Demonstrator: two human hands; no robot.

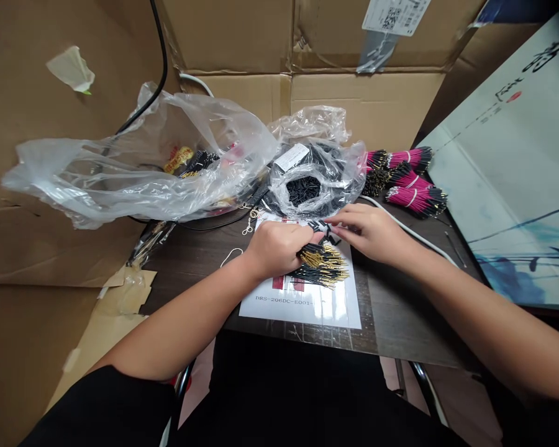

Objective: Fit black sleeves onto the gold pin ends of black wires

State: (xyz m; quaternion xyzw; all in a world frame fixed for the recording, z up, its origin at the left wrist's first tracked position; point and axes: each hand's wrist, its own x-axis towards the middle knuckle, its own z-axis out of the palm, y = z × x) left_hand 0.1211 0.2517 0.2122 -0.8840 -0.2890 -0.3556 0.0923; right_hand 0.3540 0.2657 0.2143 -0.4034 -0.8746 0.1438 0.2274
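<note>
My left hand [282,245] is closed over a bundle of thin black wires with gold tips [323,264], which fan out below and to the right of it. The bundle lies over a laminated white sheet [302,310] with printed lettering. Close by on the right, my right hand [366,231] has its thumb and forefinger brought together beside small black tube pieces [317,226]. What sits between these fingertips is too small to make out. Just beyond both hands, an opened plastic bag [279,197] holds many short black tubes [302,189].
Pink-and-black wire bundles [412,197] are stacked at the back right. A large clear plastic bag [135,180] spreads over the left side. Cardboard walls [368,102] enclose the dark table [400,310], and a painted panel [512,167] leans on the right. A white cable [419,237] passes behind my right forearm.
</note>
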